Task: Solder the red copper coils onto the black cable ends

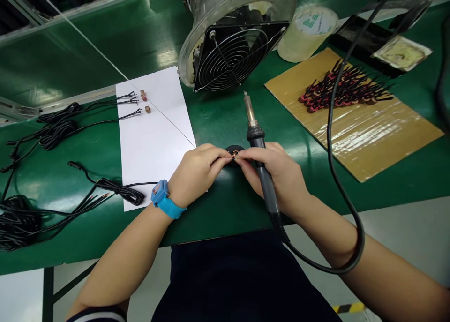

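My left hand (201, 173), with a blue wrist strap (168, 200), pinches something small by a small copper-coloured coil (235, 152). The coil is over a round black disc (230, 149), partly hidden by my fingers. My right hand (277, 174) holds a soldering iron (264, 172), its tip pointing up and away from me, while its thumb and forefinger pinch at the coil's right side. A thin wire runs from the upper left down to my left hand. The fingertips of both hands nearly meet.
White paper (158, 144) with small brown parts lies left, beside bundled black cables (58, 132). A round duct with a black fan (232, 59) stands ahead. To the right are a tape roll (307, 33), a brown board (365, 158) holding many black-and-red pieces (341, 90), and the iron's looping cord (330, 130).
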The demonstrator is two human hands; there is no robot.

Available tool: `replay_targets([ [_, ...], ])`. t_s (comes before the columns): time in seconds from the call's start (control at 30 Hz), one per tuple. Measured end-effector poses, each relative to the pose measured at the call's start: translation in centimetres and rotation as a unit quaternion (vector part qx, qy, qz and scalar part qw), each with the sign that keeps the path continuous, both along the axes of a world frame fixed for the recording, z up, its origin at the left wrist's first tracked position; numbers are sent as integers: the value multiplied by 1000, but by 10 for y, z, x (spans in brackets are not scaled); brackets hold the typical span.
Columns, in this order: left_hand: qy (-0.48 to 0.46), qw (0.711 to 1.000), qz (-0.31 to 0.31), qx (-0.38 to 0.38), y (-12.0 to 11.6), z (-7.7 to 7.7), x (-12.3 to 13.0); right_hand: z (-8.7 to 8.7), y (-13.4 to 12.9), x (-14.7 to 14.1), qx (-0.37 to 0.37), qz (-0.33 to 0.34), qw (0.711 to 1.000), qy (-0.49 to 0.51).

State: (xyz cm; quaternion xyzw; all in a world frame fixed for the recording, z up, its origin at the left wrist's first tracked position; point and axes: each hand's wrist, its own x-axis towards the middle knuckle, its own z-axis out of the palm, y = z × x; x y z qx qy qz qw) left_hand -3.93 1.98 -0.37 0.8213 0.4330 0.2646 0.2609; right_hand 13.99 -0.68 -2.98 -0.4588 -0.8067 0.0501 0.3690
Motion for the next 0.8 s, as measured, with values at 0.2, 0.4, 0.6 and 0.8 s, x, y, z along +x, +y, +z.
replay_targets([
  [0.2, 38, 995, 20, -89, -2, 8, 7, 1, 1, 1, -5, 16, 1000, -18],
  [0.4, 20, 980, 69, -185, 2, 12, 11, 2, 1, 4, 14, -20, 999, -21],
  [0.6, -46, 963, 143, -222, 2, 7, 17, 1, -9, 17, 32, -72, 996, 40],
  [0.8, -75, 974, 163, -139, -8, 3, 29, 2, -11, 15, -28, -92, 994, 46],
])
